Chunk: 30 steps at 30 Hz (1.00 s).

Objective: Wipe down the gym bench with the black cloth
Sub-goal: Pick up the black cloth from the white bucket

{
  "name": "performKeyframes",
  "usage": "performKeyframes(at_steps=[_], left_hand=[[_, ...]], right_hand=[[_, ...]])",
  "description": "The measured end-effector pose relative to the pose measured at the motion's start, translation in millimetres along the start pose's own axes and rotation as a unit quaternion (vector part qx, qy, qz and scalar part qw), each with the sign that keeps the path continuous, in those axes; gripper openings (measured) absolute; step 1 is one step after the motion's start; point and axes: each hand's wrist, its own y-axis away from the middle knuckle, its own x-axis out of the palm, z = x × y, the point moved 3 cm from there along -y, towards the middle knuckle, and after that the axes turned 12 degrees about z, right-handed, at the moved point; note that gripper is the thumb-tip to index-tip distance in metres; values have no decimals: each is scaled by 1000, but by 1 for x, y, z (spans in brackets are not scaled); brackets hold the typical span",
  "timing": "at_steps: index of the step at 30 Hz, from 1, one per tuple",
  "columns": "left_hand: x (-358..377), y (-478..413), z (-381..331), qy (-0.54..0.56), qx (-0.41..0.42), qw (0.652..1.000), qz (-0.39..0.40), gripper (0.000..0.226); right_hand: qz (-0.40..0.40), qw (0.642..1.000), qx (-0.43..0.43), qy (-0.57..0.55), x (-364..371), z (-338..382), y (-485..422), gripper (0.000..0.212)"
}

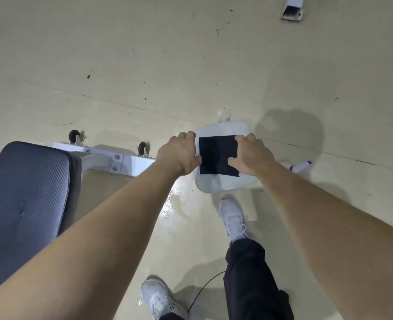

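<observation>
The pale, scuffed floor (144,54) fills most of what I see, with a wet, shiny patch (174,202) just below the middle of the frame. At the left edge sits the gym bench (26,192), its dark textured pad running down toward the lower left corner; a few small droplets or marks show on the pad, and its white frame (126,161) with two small black wheels (142,148) reaches toward the centre. My white shoes (232,218) stand on the floor in the lower middle.

Right of centre is a white stool (225,179), and flat on its seat lies the black cloth (217,158), a neat square. My left hand (179,155) rests at the cloth's left edge, fingers curled down over the far corner and the thumb touching the near side. My right hand (252,154) lies on the cloth's right side, fingers spread and pressing flat on the fabric. Neither hand has closed around the cloth; both simply press or steady it.

Further right, near the stool, a small white spray bottle with a purple cap (300,166) lies on its side on the floor.

As I judge it, the cloth is well apart from the bench, so at this moment no wiping is going on. Whether the pad has been wiped at all I cannot tell.
</observation>
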Motion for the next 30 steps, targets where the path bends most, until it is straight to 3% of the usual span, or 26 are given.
performKeyframes(at_steps=[5, 13, 15, 18, 21, 24, 27, 30], left_hand=[[49, -76, 3, 12, -16, 1000, 12, 65], [98, -160, -10, 13, -10, 999, -35, 58], [105, -167, -12, 21, -20, 998, -49, 58], [107, -167, -12, 16, -44, 998, -49, 50], [101, -157, -12, -11, -45, 998, -53, 37], [93, -134, -9, 17, -21, 998, -56, 38], [83, -100, -3, 94, 25, 993, -70, 35], [72, -55, 4, 155, 71, 984, -59, 21]], right_hand=[[5, 1000, 22, -12, 38, -35, -79, 62], [-45, 999, 17, -5, 71, -71, -162, 68], [-66, 997, 18, -24, 72, -75, -166, 59], [-75, 994, -7, -84, 72, -75, -165, 25], [-41, 982, -30, -184, 74, -71, -153, 18], [-52, 967, -23, -250, 67, -61, -130, 10], [-37, 936, -7, -350, 62, -50, -108, 19], [6, 943, -50, -330, 58, -28, -78, 55]])
